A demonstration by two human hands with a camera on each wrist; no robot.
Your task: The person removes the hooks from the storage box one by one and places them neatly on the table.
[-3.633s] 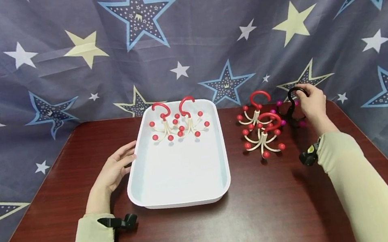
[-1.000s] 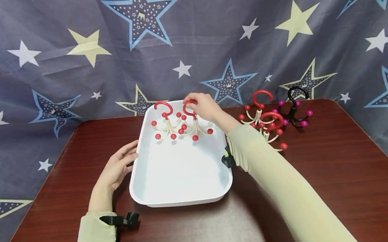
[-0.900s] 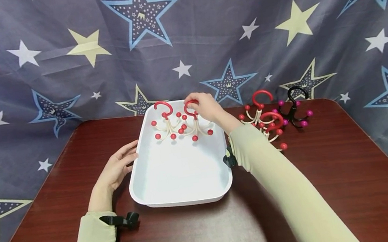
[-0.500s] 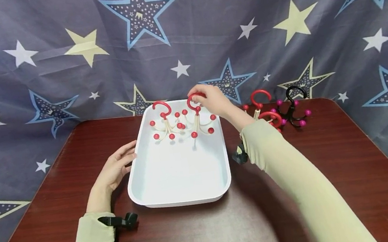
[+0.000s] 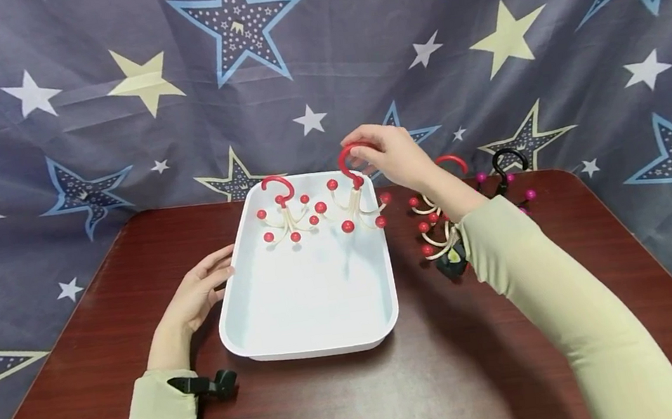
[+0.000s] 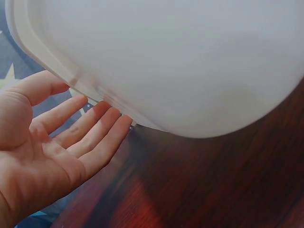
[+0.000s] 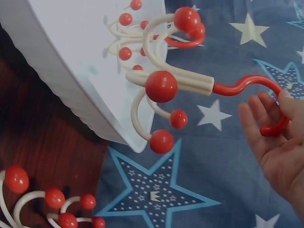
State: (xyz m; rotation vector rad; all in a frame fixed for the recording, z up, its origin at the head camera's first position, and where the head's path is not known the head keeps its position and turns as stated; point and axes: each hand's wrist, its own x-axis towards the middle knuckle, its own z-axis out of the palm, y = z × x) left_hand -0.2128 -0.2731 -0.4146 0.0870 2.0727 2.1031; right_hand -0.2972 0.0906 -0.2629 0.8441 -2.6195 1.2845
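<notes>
My right hand (image 5: 399, 155) pinches the red hook of a red-and-cream multi-arm hook hanger (image 5: 356, 198). That hanger is raised off the floor of the white tray (image 5: 316, 304), over its back right corner, its ball-tipped arms pointing outward. In the right wrist view, thumb and fingers meet at the curve of the hanger's hook (image 7: 247, 80). A second hanger of the same kind (image 5: 287, 219) stands upright inside the tray at the back left. With relaxed fingers, my left hand (image 5: 197, 291) touches the tray's left side; the left wrist view shows fingertips at the rim (image 6: 156, 127).
Right of the tray, two more red-and-cream hangers (image 5: 443, 248) stand on the dark red-brown table (image 5: 336, 407), partly hidden by my right forearm. Beyond them is a black hanger (image 5: 503, 182) with magenta balls. A star-patterned cloth (image 5: 127, 124) hangs behind the table.
Earlier my right hand was at the black hanger; it let that go and took the hook of the tray's right-hand hanger. That hanger has since risen and moved right. My left hand stays put.
</notes>
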